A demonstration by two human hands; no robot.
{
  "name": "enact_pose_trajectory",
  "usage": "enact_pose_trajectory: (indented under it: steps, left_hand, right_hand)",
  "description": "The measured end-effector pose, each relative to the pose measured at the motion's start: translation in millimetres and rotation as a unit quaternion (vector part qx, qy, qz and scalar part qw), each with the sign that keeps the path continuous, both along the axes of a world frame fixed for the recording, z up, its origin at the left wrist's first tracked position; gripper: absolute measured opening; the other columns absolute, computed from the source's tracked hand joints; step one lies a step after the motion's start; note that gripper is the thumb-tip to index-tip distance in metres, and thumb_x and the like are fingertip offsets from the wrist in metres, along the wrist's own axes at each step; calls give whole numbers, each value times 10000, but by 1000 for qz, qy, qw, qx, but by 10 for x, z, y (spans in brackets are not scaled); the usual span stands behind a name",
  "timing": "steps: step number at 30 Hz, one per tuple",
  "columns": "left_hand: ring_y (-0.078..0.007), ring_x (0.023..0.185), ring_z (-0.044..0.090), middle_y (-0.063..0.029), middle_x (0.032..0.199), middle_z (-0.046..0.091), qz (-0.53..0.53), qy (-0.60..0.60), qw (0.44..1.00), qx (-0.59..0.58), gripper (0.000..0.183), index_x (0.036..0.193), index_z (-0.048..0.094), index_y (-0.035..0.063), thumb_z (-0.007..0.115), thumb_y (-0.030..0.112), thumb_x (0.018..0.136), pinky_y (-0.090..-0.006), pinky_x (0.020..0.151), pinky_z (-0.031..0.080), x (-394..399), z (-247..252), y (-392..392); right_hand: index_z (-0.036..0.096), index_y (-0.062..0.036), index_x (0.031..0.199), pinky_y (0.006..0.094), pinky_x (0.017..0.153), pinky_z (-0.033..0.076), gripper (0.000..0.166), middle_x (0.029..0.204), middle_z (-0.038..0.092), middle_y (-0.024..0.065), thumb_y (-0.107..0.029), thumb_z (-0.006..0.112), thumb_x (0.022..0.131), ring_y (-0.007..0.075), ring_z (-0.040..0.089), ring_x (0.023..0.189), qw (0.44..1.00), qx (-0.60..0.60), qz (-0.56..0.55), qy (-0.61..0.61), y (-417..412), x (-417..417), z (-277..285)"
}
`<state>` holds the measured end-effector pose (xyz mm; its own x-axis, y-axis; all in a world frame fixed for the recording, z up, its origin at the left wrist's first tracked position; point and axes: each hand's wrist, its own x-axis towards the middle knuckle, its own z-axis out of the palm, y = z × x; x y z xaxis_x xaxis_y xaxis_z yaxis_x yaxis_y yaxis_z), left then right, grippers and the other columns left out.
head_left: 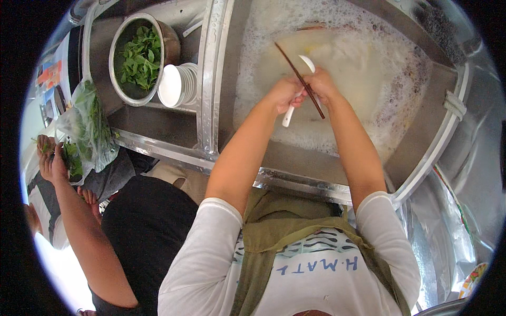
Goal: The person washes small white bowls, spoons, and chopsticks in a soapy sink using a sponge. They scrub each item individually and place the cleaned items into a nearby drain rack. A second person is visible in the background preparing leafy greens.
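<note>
My left hand [287, 94] and my right hand [322, 85] meet above the cloudy, foamy water [355, 83] in the large steel sink basin. The left fingers close around a white spoon handle [288, 117] pointing down toward me. A white spoon bowl [307, 62] sticks out above my right hand. Whether bowl and handle belong to one spoon is hidden by the fingers. A dark brown chopstick [290, 63] slants across between both hands; which hand grips it cannot be told.
In the left basin, a steel bowl [112, 65] of green leaves [140, 59] stands beside stacked white dishes [170, 86]. A metal divider [209, 79] separates the basins. At left, a co-worker's hand [59, 166] touches greens by a plastic bag [89, 130]. A folded cloth [454, 104] hangs on the right rim.
</note>
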<state>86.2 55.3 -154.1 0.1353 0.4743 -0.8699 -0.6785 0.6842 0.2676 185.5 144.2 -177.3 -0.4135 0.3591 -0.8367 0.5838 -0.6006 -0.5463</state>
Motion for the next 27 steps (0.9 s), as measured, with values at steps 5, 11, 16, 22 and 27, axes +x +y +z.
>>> enact_pose_trajectory:
  steps: [5,11,16,22,27]
  left_hand:
    - [-123,419,304,6,545,361,10,37,999,-30,205,723,417,90,395,228,873,-289,398,296,161,-21,49]
    - [-125,514,439,-10,648,459,-56,44,995,69,154,840,487,71,464,221,866,-284,504,393,-21,-18,-249]
    - [-104,492,389,1,610,422,-29,-9,994,106,157,814,464,71,450,216,873,-258,458,343,26,-14,-20]
    - [-90,411,256,23,522,313,-34,-54,996,-58,257,705,416,91,420,281,878,-233,371,209,68,274,26]
    - [-107,385,270,9,513,335,-54,4,985,-164,291,648,409,87,436,279,865,-249,347,221,-56,405,-84]
  right_hand:
    - [607,42,761,418,662,461,236,768,591,233,-186,612,702,370,584,730,858,426,239,-162,129,-80,-418]
    - [576,37,835,415,637,457,222,788,583,228,-144,593,707,357,583,720,847,500,68,-165,285,-87,-145]
    - [532,45,870,409,593,447,209,737,570,195,-112,550,733,304,577,649,973,148,-168,49,188,23,-418]
    - [544,30,839,413,552,449,212,745,567,223,-163,538,751,309,578,617,980,191,-63,0,26,54,-186]
    - [554,1,822,443,587,462,249,730,592,188,-234,566,741,370,581,661,838,515,137,-121,120,-105,-54]
